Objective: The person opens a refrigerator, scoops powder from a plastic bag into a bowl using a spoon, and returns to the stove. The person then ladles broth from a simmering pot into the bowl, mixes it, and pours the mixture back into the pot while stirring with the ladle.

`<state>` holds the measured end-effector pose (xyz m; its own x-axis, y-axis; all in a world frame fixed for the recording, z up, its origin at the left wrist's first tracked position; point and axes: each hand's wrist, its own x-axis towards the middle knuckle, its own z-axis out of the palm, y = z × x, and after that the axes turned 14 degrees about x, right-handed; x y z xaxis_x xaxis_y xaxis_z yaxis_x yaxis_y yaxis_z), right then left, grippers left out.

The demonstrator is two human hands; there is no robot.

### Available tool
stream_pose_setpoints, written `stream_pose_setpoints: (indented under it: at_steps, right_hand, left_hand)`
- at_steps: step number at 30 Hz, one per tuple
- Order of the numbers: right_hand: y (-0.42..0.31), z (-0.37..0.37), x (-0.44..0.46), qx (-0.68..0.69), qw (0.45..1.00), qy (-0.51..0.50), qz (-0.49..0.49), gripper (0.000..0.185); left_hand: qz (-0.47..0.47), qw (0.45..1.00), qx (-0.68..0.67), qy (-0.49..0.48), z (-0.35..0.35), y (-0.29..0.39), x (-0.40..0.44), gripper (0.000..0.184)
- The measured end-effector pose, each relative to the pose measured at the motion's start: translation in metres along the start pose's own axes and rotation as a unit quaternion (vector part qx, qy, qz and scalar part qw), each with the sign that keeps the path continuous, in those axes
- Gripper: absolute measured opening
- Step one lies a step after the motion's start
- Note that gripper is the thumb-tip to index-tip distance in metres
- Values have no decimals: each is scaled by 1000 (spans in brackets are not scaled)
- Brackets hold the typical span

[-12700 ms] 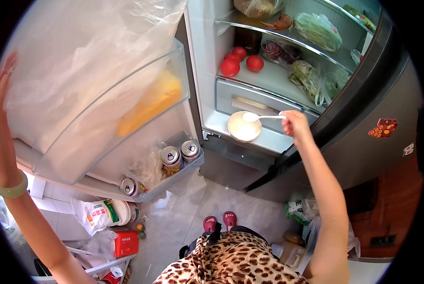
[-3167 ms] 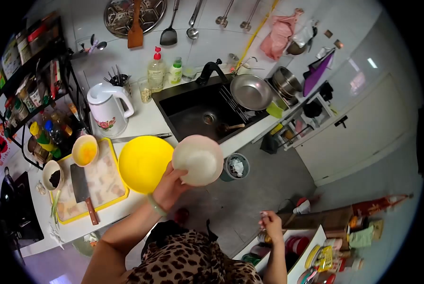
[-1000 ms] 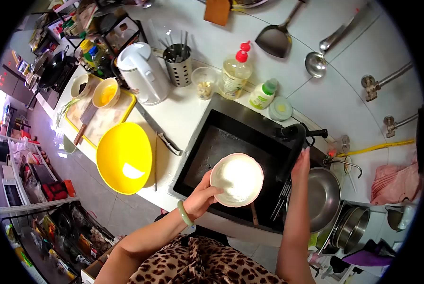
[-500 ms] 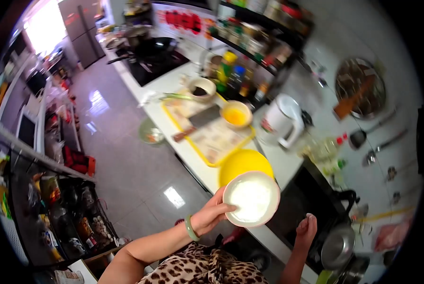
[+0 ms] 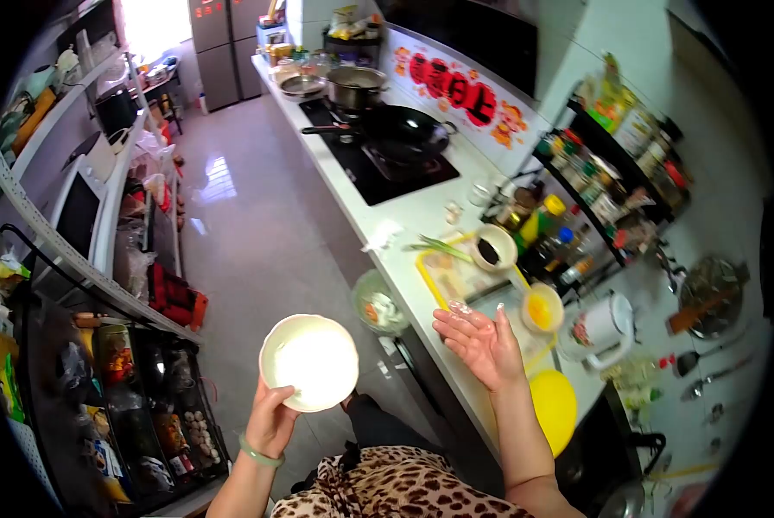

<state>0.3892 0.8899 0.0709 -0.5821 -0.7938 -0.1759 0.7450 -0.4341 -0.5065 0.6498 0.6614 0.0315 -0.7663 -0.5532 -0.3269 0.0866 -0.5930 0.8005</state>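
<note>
My left hand point(image 5: 270, 420), with a green bangle at the wrist, grips a white bowl point(image 5: 267, 356) by its near rim, thumb over the edge. White contents glare inside; I cannot tell what they are. The bowl hangs over the floor, left of the counter. My right hand point(image 5: 488, 347) is open and palm up in front of the counter, with something wet or whitish on its fingertips. Behind it lies a yellow-edged cutting board point(image 5: 443, 278), partly hidden. Beside that hand are a bowl of yellow liquid point(image 5: 559, 314) and a yellow round dish point(image 5: 554, 413).
A bowl with dark contents point(image 5: 508, 242) and green onion point(image 5: 443, 248) rest at the board's far end. Farther along, a black wok point(image 5: 404, 134) and steel pot point(image 5: 357, 86) stand on the hob. A clear bowl of scraps point(image 5: 381, 302) sits below the counter edge. Shelves point(image 5: 102, 250) line the left.
The view has turned toward the hob. My left hand has carried the white bowl away from the yellow dish, leftward over the floor. My right hand has risen and opened from a curled pose.
</note>
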Motion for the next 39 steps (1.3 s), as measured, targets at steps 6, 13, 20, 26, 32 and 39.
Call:
stream_pose_setpoints:
  at_steps: [6, 13, 20, 26, 32, 39]
  right_hand:
    - [28, 15, 160, -21, 997, -25, 66, 55]
    - [74, 59, 329, -222, 970, 36, 89, 21]
    - [115, 72, 433, -328, 932, 149, -31, 34]
    - [88, 132, 528, -382, 885, 182, -192, 21]
    - [6, 222, 682, -561, 777, 202, -200, 23]
    - [-44, 214, 879, -893, 353, 278, 8, 39]
  left_hand:
    - [35, 996, -27, 78, -62, 75, 54, 71]
    - [92, 977, -81, 173, -117, 155, 136, 67]
    - [118, 977, -68, 161, -216, 229, 249, 64]
    - [108, 988, -33, 103, -266, 332, 351, 65]
    - [82, 994, -22, 70, -297, 389, 451, 65]
    - [79, 995, -40, 46, -289, 425, 568, 64]
